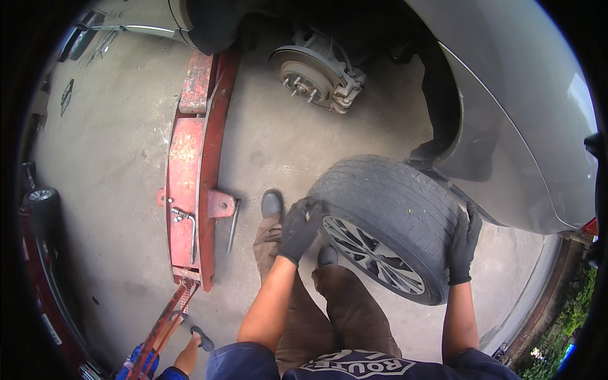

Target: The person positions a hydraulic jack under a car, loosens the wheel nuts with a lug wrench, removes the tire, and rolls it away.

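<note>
A car wheel [386, 209] with a worn black tyre and a multi-spoke alloy rim is tilted in front of my legs. My left hand [303, 229], in a dark glove, grips the tyre's left edge; its fingertips are partly hidden. On the opposite side my right hand [465, 244], also gloved, presses along the tread with its fingers close together. Ahead of the wheel, a bare hub with a brake disc [307, 77] and protruding studs shows under the silver car's wheel arch. A brake caliper [348, 90] sits at the disc's right side.
A long red floor jack [188, 183] lies left of my feet, with an L-shaped wrench [187, 221] on top. The silver car body [513, 69] curves along the right. Another person's leg [188, 354] is near the jack handle. A loose wheel [42, 195] appears far left.
</note>
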The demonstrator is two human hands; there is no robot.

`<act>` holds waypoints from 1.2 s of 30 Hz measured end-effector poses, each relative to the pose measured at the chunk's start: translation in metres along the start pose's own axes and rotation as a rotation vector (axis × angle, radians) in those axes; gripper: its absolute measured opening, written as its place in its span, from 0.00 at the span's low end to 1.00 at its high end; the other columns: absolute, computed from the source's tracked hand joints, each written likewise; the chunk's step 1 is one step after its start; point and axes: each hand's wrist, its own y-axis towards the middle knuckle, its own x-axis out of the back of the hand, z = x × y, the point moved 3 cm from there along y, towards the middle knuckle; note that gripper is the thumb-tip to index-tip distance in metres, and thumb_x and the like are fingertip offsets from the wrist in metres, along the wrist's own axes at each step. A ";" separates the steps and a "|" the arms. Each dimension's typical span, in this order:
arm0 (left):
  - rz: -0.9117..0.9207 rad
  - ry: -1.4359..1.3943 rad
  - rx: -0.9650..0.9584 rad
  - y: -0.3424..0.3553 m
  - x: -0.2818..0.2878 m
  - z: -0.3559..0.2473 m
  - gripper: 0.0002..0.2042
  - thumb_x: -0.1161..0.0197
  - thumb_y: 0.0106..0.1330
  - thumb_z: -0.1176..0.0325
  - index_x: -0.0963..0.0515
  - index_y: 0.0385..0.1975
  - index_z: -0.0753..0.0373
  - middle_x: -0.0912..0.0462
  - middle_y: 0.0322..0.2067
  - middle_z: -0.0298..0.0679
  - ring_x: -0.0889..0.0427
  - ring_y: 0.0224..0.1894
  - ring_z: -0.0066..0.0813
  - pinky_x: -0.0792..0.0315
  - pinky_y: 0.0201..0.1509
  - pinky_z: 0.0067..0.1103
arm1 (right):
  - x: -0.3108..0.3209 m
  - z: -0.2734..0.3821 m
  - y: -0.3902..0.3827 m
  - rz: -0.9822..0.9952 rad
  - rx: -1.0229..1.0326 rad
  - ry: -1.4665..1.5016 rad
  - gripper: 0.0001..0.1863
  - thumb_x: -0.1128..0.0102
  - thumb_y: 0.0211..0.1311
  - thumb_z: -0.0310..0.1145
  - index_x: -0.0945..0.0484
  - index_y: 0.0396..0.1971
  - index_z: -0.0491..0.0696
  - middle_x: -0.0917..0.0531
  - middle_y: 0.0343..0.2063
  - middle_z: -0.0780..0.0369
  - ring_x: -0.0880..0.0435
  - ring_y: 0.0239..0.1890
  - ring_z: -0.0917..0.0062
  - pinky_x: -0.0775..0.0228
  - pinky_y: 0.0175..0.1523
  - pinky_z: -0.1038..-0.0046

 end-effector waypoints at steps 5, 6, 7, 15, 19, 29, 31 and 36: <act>0.040 0.038 -0.375 -0.018 -0.110 -0.178 0.22 0.40 0.71 0.51 0.23 0.53 0.64 0.18 0.50 0.52 0.22 0.56 0.52 0.30 0.64 0.41 | 0.049 -0.085 -0.019 0.055 -0.101 0.127 0.27 0.51 0.80 0.44 0.29 0.66 0.38 0.26 0.64 0.48 0.28 0.68 0.58 0.39 0.71 0.62; 0.011 0.021 -0.496 -0.020 -0.127 -0.194 0.22 0.39 0.69 0.51 0.22 0.52 0.64 0.20 0.51 0.54 0.22 0.56 0.53 0.30 0.64 0.40 | 0.049 -0.102 -0.025 0.068 -0.230 0.073 0.30 0.54 0.81 0.48 0.32 0.68 0.38 0.28 0.66 0.48 0.30 0.69 0.58 0.40 0.72 0.62; 0.042 -0.039 -0.481 -0.021 -0.144 -0.200 0.24 0.36 0.66 0.51 0.21 0.51 0.66 0.22 0.55 0.55 0.25 0.60 0.52 0.31 0.66 0.39 | 0.049 -0.114 -0.031 0.161 -0.274 0.085 0.31 0.55 0.81 0.48 0.33 0.69 0.37 0.30 0.67 0.46 0.31 0.69 0.57 0.41 0.73 0.62; -0.014 0.380 -0.519 -0.068 -0.183 -0.180 0.35 0.35 0.57 0.40 0.22 0.55 0.65 0.24 0.58 0.50 0.30 0.65 0.45 0.42 0.74 0.36 | 0.042 -0.135 -0.070 0.053 0.024 -0.006 0.30 0.52 0.79 0.44 0.33 0.69 0.37 0.30 0.68 0.48 0.33 0.71 0.58 0.44 0.75 0.60; -0.134 0.415 -0.478 -0.116 -0.160 -0.171 0.34 0.32 0.59 0.41 0.23 0.58 0.63 0.25 0.59 0.48 0.30 0.65 0.47 0.38 0.72 0.36 | 0.050 -0.119 -0.089 0.084 0.111 0.020 0.31 0.53 0.80 0.47 0.33 0.69 0.38 0.29 0.67 0.47 0.35 0.72 0.56 0.44 0.75 0.61; -0.433 0.366 -0.292 -0.256 -0.096 -0.093 0.38 0.32 0.61 0.42 0.27 0.64 0.64 0.29 0.64 0.55 0.32 0.68 0.52 0.40 0.74 0.41 | 0.053 -0.083 -0.154 0.099 0.614 -0.099 0.30 0.43 0.72 0.44 0.29 0.66 0.40 0.28 0.66 0.45 0.35 0.71 0.49 0.47 0.74 0.52; -0.504 0.364 -0.230 -0.281 -0.089 -0.071 0.38 0.32 0.62 0.42 0.29 0.65 0.63 0.31 0.65 0.57 0.34 0.69 0.53 0.41 0.74 0.42 | 0.050 -0.071 -0.164 0.112 0.714 -0.076 0.31 0.41 0.70 0.46 0.29 0.67 0.42 0.29 0.67 0.46 0.36 0.71 0.48 0.49 0.75 0.49; -0.693 0.379 -0.039 -0.354 -0.079 0.009 0.37 0.36 0.66 0.43 0.32 0.68 0.63 0.32 0.66 0.56 0.33 0.69 0.55 0.41 0.74 0.42 | 0.042 -0.035 -0.210 0.181 0.927 -0.087 0.34 0.39 0.66 0.52 0.28 0.67 0.51 0.32 0.69 0.48 0.40 0.74 0.49 0.57 0.76 0.40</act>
